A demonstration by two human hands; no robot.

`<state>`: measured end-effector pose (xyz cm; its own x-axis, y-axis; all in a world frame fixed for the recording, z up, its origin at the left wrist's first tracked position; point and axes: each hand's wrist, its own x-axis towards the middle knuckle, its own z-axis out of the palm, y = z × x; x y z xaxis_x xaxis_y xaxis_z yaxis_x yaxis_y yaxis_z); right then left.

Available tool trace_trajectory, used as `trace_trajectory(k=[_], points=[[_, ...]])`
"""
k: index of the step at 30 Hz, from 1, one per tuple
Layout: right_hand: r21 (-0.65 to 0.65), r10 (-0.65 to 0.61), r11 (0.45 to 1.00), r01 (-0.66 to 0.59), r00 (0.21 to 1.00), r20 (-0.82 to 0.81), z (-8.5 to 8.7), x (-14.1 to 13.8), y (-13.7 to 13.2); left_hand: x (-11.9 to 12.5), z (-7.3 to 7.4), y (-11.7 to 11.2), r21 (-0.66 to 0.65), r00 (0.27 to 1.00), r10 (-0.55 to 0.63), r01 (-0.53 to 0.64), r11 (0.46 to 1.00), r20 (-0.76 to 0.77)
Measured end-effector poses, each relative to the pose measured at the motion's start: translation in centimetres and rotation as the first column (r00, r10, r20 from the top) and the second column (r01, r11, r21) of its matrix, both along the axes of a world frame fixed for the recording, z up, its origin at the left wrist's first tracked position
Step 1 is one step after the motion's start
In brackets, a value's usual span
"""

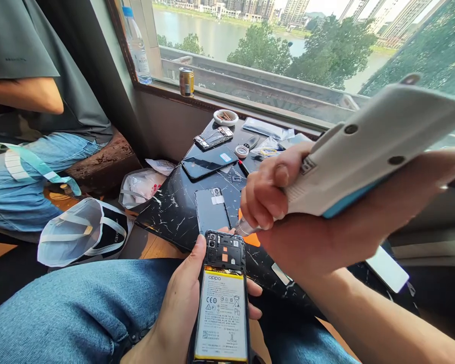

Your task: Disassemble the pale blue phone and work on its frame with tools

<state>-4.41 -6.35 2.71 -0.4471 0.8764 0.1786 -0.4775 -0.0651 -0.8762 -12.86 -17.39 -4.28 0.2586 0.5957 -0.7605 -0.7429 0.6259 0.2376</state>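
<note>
Water bottle [136, 50] — gold can [186, 82]

Opened phone [222, 313]: black frame, white battery label edged yellow. White device [364, 146] with blue edge. Table top [163, 222]: black, white marble veining. Jeans [60, 313]: blue denim

The opened phone's frame [224, 251] is matt black plastic, and its battery [222, 316] carries a smooth, faintly glossy label edged in yellow. The white casing [367, 146] looks like matt plastic with a blue edge. The worktop [163, 222] is glossy, black and marble-patterned, while the denim jeans [60, 318] are soft, coarsely woven cloth.
</note>
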Motion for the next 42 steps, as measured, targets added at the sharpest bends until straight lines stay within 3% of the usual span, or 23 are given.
trace_trajectory(k=[4, 10, 19, 27, 42], points=[[0.005, 0.087, 0.996, -0.087, 0.996, 0.023, 1.0, -0.3, -0.9, 0.0, -1.1, -0.4, 0.108, 1.000, -0.015, 0.012, 0.994, 0.027], [-0.049, 0.119, 0.992, -0.117, 0.993, 0.025, 0.3, -0.8, -1.3, 0.1, -2.7, -1.2, 0.139, 0.996, -0.066, 0.059, 0.989, 0.051], [-0.047, 0.127, 0.991, -0.127, 0.992, 0.005, -0.2, -0.9, -1.3, 0.3, -2.9, -1.2, 0.230, 0.997, -0.078, 0.079, 0.970, -0.015], [-0.062, 0.191, 0.980, -0.188, 0.980, 0.047, -0.8, -1.0, -1.8, 0.3, -3.5, -1.5, 0.246, 0.993, -0.089, 0.069, 0.967, 0.073], [-0.069, 0.172, 0.983, -0.171, 0.985, 0.007, 0.3, -1.0, -1.6, 0.0, -2.8, -1.4, 0.213, 0.988, -0.129, 0.108, 0.971, 0.090]])
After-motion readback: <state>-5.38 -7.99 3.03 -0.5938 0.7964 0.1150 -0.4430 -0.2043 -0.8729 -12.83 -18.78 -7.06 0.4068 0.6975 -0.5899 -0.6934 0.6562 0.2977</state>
